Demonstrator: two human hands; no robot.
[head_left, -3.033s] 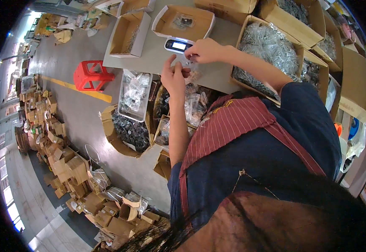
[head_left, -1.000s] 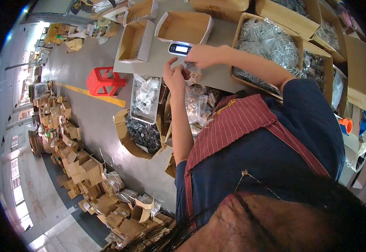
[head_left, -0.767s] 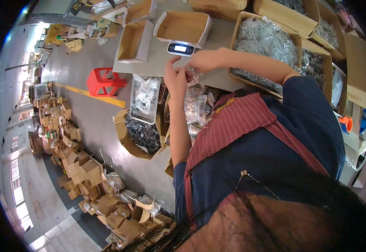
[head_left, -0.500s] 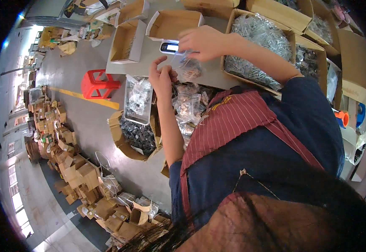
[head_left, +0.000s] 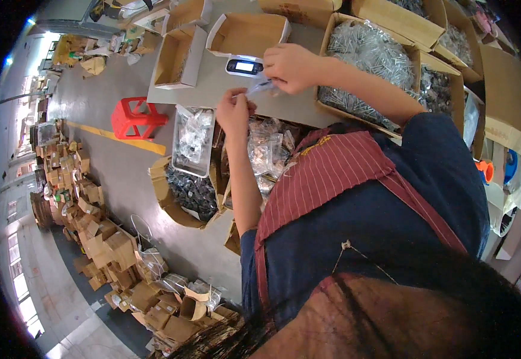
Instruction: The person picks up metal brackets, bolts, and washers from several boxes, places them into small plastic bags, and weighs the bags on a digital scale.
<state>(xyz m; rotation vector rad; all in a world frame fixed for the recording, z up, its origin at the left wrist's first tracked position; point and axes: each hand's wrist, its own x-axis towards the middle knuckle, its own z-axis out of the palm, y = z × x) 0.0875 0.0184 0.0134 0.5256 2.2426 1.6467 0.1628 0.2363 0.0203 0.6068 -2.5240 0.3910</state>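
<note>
A small clear plastic bag (head_left: 261, 87) is held up between my two hands over the table's near edge. My left hand (head_left: 234, 112) is closed, thumb and fingertips pinching the bag's left end. At its other end my right hand (head_left: 290, 68) has its fingers curled and pressed together on the plastic. What lies inside the bag is hard to make out. Just beyond the bag, a small white device with a lit screen (head_left: 244, 66) lies on the grey table (head_left: 224, 94). It sits in front of an open cardboard tray (head_left: 247, 35).
A carton of clear plastic tubes (head_left: 365, 66) stands right of my right hand. Below my left forearm are a metal tray of clear bags (head_left: 193, 143), a carton of dark parts (head_left: 191, 194) and bagged coppery parts (head_left: 266, 146). A red stool (head_left: 137, 118) stands on the floor at left.
The bag, which hung below my right hand, is now stretched between both hands. My right hand has moved slightly right and down; my left fingers have closed in on the plastic.
</note>
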